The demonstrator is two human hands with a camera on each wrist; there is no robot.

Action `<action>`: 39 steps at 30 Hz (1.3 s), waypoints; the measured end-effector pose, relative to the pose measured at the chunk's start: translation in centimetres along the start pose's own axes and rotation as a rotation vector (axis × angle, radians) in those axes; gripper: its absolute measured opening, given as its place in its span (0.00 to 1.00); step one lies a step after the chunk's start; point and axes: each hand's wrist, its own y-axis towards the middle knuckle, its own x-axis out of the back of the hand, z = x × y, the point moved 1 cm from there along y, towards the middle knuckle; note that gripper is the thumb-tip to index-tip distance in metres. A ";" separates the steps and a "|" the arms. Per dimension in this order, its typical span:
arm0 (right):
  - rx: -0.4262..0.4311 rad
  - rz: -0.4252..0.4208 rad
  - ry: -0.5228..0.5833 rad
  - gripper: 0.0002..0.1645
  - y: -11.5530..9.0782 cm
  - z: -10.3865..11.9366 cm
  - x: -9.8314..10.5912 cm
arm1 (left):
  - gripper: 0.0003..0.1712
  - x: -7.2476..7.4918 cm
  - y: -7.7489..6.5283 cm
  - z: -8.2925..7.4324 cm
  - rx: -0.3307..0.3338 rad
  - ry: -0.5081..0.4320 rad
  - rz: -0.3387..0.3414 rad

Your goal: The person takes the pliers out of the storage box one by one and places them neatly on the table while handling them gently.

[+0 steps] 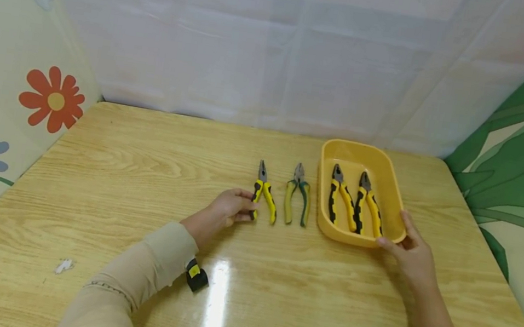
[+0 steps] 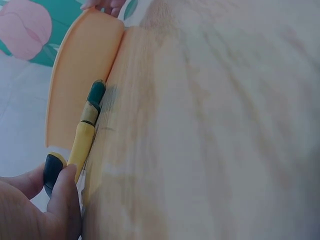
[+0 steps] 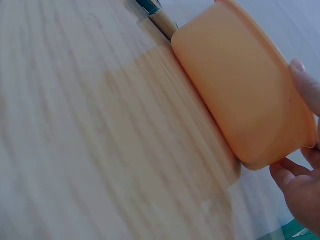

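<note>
My left hand [image 1: 231, 206] pinches the left handle of long-nose pliers [image 1: 262, 177] with yellow and black grips; in the left wrist view, thumb and finger sit on either side of that black-and-yellow handle [image 2: 54, 170]. Just right of them on the table lie pliers with green and olive grips [image 1: 298, 193]. A yellow plastic basin [image 1: 339, 233] stands beside those. Inside it lie two more yellow-and-black pliers [image 1: 343, 196], side by side with tips pointing away. My right hand [image 1: 414, 255] holds the basin's near right corner, thumb on the rim and fingers against the outer wall.
The wooden table [image 1: 143, 159] runs back to a white sheet-covered wall [image 1: 196, 55]. Painted flower panels flank it left and right. A small white mark [image 1: 63, 266] shows at the table's front left. Both wrists wear black cameras [image 1: 197, 276].
</note>
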 end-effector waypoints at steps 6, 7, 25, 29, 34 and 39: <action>0.013 -0.003 0.003 0.46 0.0 0.0 -0.1 | 0.18 -0.1 0.1 0.0 0.004 0.005 -0.009; 0.015 -0.003 0.005 0.46 0.0 0.0 -0.1 | 0.18 -0.1 0.1 0.0 0.002 0.008 -0.009; 0.007 0.007 0.031 0.45 -0.1 -0.1 0.0 | 0.18 0.0 -0.3 -0.3 -0.077 0.268 -0.005; 0.012 0.006 0.039 0.45 -0.1 -0.1 0.0 | 0.18 0.0 -0.2 -0.4 -0.089 0.322 -0.003; 0.019 0.009 0.028 0.45 -0.1 -0.1 -0.1 | 0.18 0.1 -0.2 -0.4 -0.135 0.434 0.006; 0.018 0.008 0.025 0.45 -0.1 0.0 -0.1 | 0.20 0.0 -0.5 -0.7 -0.210 0.617 -0.004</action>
